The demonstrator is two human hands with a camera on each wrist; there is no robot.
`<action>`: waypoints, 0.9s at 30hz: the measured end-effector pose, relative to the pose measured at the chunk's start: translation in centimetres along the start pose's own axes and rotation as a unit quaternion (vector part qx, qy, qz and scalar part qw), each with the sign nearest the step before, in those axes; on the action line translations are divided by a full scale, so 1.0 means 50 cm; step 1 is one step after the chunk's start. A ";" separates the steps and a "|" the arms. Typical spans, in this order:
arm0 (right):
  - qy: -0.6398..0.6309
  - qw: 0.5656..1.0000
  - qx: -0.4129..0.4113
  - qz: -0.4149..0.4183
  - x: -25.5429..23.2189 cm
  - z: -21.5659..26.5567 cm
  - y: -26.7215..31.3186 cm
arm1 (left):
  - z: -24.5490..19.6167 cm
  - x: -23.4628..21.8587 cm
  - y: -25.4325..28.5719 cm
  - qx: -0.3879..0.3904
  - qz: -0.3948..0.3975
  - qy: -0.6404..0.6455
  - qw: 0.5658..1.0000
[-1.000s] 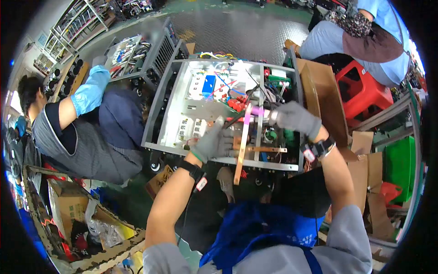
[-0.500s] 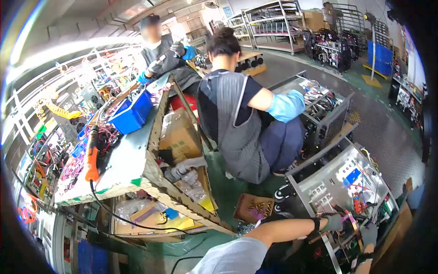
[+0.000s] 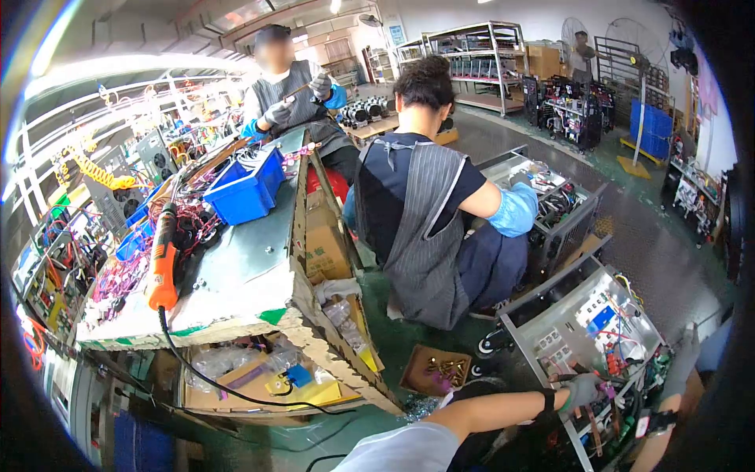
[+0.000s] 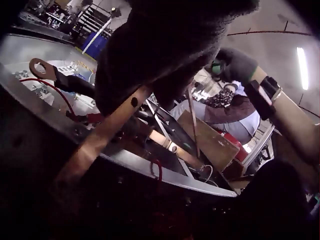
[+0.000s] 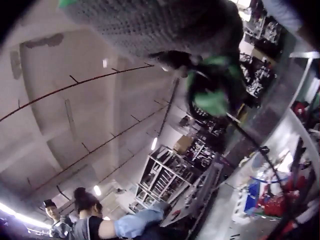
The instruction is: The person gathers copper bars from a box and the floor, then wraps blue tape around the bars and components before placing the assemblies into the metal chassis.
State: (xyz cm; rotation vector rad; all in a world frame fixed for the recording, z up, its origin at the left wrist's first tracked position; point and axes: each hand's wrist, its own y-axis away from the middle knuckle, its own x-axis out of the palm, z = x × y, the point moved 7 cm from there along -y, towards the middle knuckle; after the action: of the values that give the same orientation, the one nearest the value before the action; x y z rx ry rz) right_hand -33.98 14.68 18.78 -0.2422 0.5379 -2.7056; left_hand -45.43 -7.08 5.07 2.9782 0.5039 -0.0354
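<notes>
In a grey glove, the left hand (image 3: pixel 580 391) (image 4: pixel 165 55) grips a flat copper bar (image 4: pixel 102 135) at the chassis's near side. A black cable with a ring-shaped copper lug (image 4: pixel 42 69) sticks out beside its fingers. The other gloved hand, the right (image 3: pixel 684 362) (image 5: pixel 165 27), is raised over the far right side of the metal chassis (image 3: pixel 550 358). Its fingers curl round a blurred green piece (image 5: pixel 212 95) with a black cable (image 5: pixel 255 142) hanging below. Inside the chassis are a blue component (image 3: pixel 604 318) and red parts (image 5: pixel 275 202).
A workbench (image 3: pixel 236 291) holds a blue bin (image 3: pixel 248 189) and an orange tool (image 3: pixel 163 271). On the floor stands a carton of brass-coloured parts (image 3: pixel 432 371). One person (image 3: pixel 425 212) crouches by another chassis; a second person (image 3: pixel 291 118) sits behind the bench.
The head view has swung left, bringing the workbench in and moving the chassis to the lower right. The right hand has risen away from the chassis, while the left stays low over it.
</notes>
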 end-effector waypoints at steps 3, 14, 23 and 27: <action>0.136 0.983 0.059 0.104 -0.027 -0.171 -0.056 | 0.080 0.037 -0.075 0.049 0.030 0.093 0.994; 0.079 0.986 0.131 0.064 0.049 -0.116 0.008 | -0.097 0.027 0.000 0.105 0.121 0.120 0.980; 0.001 0.994 -0.028 0.106 0.061 0.208 0.033 | -0.159 -0.162 0.089 0.068 0.106 0.115 0.985; -0.271 0.924 0.065 0.262 0.090 0.329 0.012 | -0.219 -0.252 0.118 0.065 -0.041 0.182 0.980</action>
State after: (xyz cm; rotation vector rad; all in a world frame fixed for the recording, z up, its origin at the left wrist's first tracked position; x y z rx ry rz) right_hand -34.04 6.90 33.96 -0.6775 0.2115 -2.0187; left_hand -55.36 -15.36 17.14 3.0988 0.6862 0.4973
